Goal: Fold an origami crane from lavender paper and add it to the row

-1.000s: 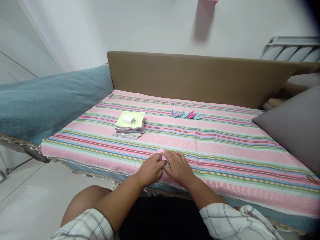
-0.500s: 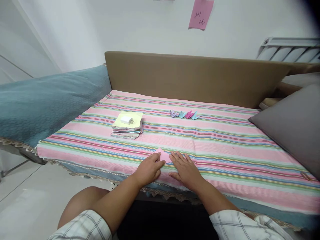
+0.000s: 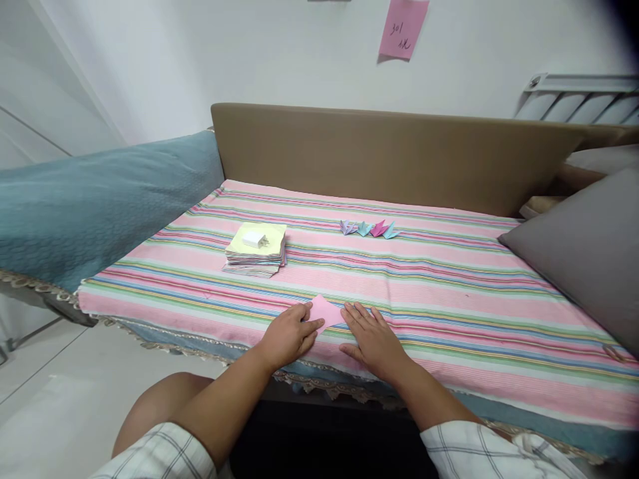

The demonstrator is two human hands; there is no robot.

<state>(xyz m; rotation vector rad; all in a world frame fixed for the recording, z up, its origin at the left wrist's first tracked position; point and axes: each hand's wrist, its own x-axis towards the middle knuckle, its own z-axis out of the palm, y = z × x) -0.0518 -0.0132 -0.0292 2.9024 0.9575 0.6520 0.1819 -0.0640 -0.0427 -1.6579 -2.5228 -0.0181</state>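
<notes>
A small pink sheet of origami paper (image 3: 325, 313), folded to a diamond-like shape, lies on the striped cloth in front of me. My left hand (image 3: 290, 334) has its fingers curled at the paper's left edge, with thumb and forefinger on it. At the right corner, my right hand (image 3: 372, 338) lies flat with its fingers stretched out and the fingertips touching the paper. Farther back stands a row of several folded paper cranes (image 3: 378, 228) in lilac, light blue and magenta.
Left of the paper is a stack of square paper sheets (image 3: 254, 259), a white plug adapter (image 3: 253, 239) on top. The striped cloth (image 3: 439, 266) covers a sofa seat with a brown backrest (image 3: 379, 156). A grey cushion (image 3: 584, 253) leans at the right.
My left hand has slid slightly left, so more of the pink paper shows. My right hand has barely moved and stays flat at the right corner.
</notes>
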